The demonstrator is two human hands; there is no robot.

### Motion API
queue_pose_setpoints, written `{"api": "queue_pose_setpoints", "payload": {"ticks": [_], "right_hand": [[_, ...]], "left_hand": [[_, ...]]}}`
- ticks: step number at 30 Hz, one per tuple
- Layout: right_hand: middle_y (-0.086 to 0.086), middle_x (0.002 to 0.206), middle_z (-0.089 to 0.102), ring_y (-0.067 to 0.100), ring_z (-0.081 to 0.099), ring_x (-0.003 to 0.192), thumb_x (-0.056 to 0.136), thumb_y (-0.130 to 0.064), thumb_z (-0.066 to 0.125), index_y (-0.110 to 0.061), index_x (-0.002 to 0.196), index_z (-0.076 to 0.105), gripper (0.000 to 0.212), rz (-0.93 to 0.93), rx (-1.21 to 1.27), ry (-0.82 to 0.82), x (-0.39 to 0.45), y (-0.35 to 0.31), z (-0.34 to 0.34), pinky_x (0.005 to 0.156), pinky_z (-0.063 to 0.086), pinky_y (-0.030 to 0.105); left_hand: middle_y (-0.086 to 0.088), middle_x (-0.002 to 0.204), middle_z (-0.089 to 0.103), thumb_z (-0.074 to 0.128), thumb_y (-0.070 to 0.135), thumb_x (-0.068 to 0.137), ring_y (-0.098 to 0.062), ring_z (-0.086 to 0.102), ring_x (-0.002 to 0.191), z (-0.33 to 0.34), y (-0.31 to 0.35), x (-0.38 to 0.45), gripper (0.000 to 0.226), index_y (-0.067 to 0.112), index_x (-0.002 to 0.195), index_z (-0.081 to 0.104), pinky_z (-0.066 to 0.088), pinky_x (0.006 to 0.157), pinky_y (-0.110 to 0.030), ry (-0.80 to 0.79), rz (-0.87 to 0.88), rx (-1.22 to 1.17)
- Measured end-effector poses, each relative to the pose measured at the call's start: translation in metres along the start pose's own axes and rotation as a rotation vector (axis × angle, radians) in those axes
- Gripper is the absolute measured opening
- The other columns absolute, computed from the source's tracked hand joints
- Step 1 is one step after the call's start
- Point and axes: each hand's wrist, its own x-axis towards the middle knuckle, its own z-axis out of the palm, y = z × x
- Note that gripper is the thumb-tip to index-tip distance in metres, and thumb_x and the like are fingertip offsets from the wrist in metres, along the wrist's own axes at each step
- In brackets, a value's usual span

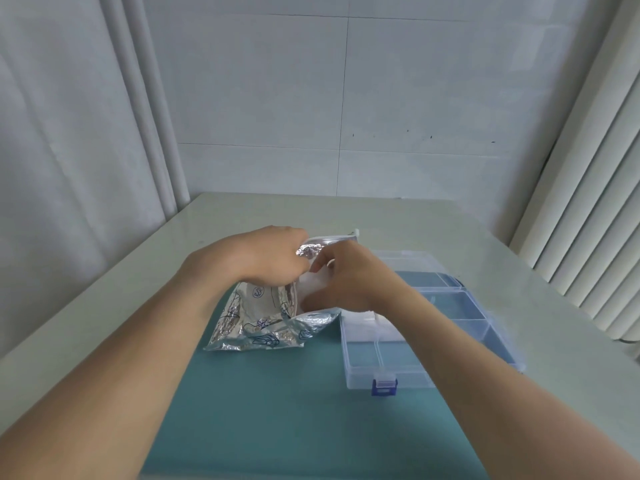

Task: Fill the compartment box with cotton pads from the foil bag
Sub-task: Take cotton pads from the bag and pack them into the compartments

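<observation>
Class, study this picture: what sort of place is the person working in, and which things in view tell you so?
Probably a plain indoor workstation at a room's corner, not a kitchen or shop. A pale glossy table with a teal rectangular mat stands against a bare white tiled wall, with pale vertical window blinds at the right.

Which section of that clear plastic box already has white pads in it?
The left-hand section in the middle of the compartment box, just under the right hand's wrist, holds white cotton pads. The other sections that show look empty, showing only blue.

Left hand [266, 258] clenched; right hand [346, 275] curled, fingertips pinching.
</observation>
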Motion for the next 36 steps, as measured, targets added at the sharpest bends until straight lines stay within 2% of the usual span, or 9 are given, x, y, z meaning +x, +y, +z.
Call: {"api": "queue_pose_setpoints", "payload": {"ticks": [8, 12, 14, 17, 21, 25, 29, 33, 36], "right_hand": [[-0.005, 0.073, 0.054, 0.011, 0.048, 0.059, 0.068, -0.008, 0.084, -0.015, 0.09, 0.068, 0.028, 0.049, 0.196, 0.044, 0.0, 0.001, -0.015, 0.052, 0.038, 0.022], [0.006, 0.08, 0.068, 0.019, 0.059, 0.066, 0.069, -0.005, 0.079, -0.012, 0.084, 0.069, 0.019, 0.076, 0.368, 0.151, 0.006, 0.009, -0.027, 0.065, 0.047, 0.028], [0.007, 0.081, 0.067, 0.021, 0.059, 0.071, 0.07, -0.005, 0.077, -0.008, 0.087, 0.071, 0.018, 0.093, 0.386, 0.156, 0.007, 0.012, -0.029, 0.07, 0.046, 0.03], [0.005, 0.079, 0.064, 0.02, 0.057, 0.072, 0.074, -0.006, 0.076, -0.006, 0.094, 0.073, 0.021, 0.087, 0.312, 0.081, 0.005, 0.012, -0.028, 0.07, 0.045, 0.03], [0.006, 0.08, 0.068, 0.019, 0.06, 0.069, 0.079, 0.002, 0.075, -0.011, 0.092, 0.073, 0.019, 0.051, 0.445, 0.117, 0.005, 0.016, -0.038, 0.064, 0.049, 0.028], [0.009, 0.084, 0.069, 0.024, 0.06, 0.076, 0.079, 0.008, 0.074, -0.008, 0.092, 0.072, 0.021, -0.006, 0.639, 0.173, 0.004, 0.021, -0.05, 0.066, 0.048, 0.034], [0.004, 0.079, 0.07, 0.025, 0.059, 0.077, 0.077, 0.008, 0.077, -0.014, 0.086, 0.072, 0.024, -0.054, 0.69, 0.165, -0.001, 0.022, -0.062, 0.069, 0.047, 0.036], [0.0, 0.072, 0.067, 0.017, 0.057, 0.061, 0.073, 0.005, 0.081, -0.011, 0.091, 0.071, 0.026, -0.142, 0.668, 0.142, -0.008, 0.015, -0.071, 0.06, 0.045, 0.028], [-0.004, 0.066, 0.067, 0.008, 0.057, 0.053, 0.072, 0.004, 0.083, -0.008, 0.093, 0.07, 0.028, -0.215, 0.65, 0.141, -0.014, 0.005, -0.072, 0.051, 0.043, 0.016]], "left_hand": [[0.0, 0.085, 0.053, 0.055, 0.02, 0.095, -0.02, 0.053, 0.076, -0.003, -0.005, -0.006, 0.01, 0.019, 0.09, 0.046, 0.04, 0.062, -0.032, -0.007, 0.032, -0.019], [0.0, 0.109, 0.058, 0.071, 0.044, 0.085, -0.023, 0.059, 0.098, 0.0, -0.01, -0.01, 0.058, 0.019, 0.127, 0.04, 0.049, 0.088, -0.042, -0.079, 0.02, 0.01], [-0.006, 0.134, 0.048, 0.071, 0.043, 0.086, -0.026, 0.057, 0.111, 0.004, -0.006, -0.007, 0.085, 0.028, 0.151, 0.019, 0.048, 0.096, -0.042, -0.069, 0.008, -0.002], [-0.009, 0.142, 0.033, 0.066, 0.024, 0.092, -0.026, 0.061, 0.091, 0.012, 0.0, -0.002, 0.097, 0.049, 0.153, -0.006, 0.052, 0.084, -0.039, -0.038, -0.017, -0.003], [0.0, 0.124, 0.033, 0.053, 0.003, 0.093, -0.019, 0.054, 0.079, 0.016, -0.006, 0.0, 0.089, 0.054, 0.151, 0.008, 0.046, 0.067, -0.034, -0.014, -0.066, 0.079], [-0.004, 0.136, 0.037, 0.059, 0.017, 0.093, -0.023, 0.046, 0.121, 0.003, -0.015, -0.004, 0.076, 0.041, 0.154, 0.021, 0.043, 0.099, -0.037, 0.006, 0.004, 0.03], [0.014, 0.145, 0.041, 0.07, 0.026, 0.088, -0.003, 0.041, 0.133, -0.012, -0.017, -0.013, 0.064, 0.035, 0.145, 0.042, 0.033, 0.112, -0.027, 0.137, 0.188, -0.245], [0.019, 0.131, 0.057, 0.08, 0.043, 0.079, 0.009, 0.048, 0.124, -0.01, -0.007, -0.014, 0.069, 0.027, 0.14, 0.051, 0.042, 0.109, -0.029, 0.32, 0.269, -0.551], [0.01, 0.114, 0.072, 0.08, 0.031, 0.082, -0.002, 0.065, 0.107, -0.007, 0.003, -0.014, 0.056, 0.021, 0.133, 0.059, 0.054, 0.096, -0.037, 0.359, 0.31, -0.649]]}}
